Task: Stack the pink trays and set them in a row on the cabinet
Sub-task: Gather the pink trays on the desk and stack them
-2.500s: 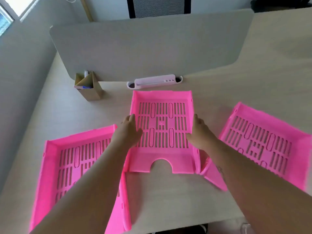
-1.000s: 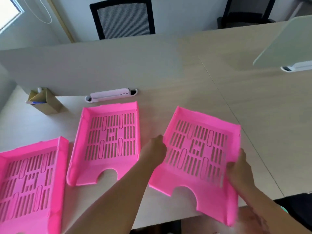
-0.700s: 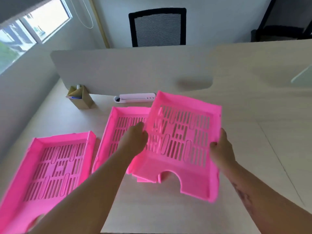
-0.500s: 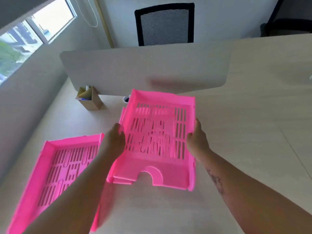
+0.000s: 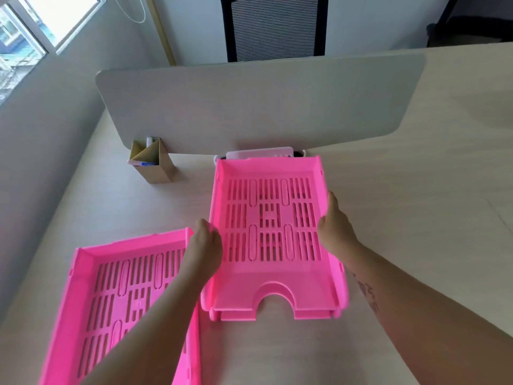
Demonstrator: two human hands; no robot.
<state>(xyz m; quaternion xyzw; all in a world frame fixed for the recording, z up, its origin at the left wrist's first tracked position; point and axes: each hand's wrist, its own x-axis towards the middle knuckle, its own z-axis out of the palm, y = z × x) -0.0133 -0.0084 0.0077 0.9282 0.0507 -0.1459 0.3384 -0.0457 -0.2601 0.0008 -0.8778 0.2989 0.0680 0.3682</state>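
I can read no text, label, brand or number anywhere. The dark marks along my right forearm (image 5: 367, 294) are too blurred to make out, and the cardboard holder (image 5: 151, 162) on the desk (image 5: 416, 218) shows no print.

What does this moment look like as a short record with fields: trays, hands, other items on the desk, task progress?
trays: top tray nested on a lower tray at centre; loose tray to the left
left hand: left hand on the top tray's left wall
right hand: right hand on its right wall
other items: cardboard pen holder; white holder at the divider panel
surface: desk
progress: two trays stacked, one not yet added
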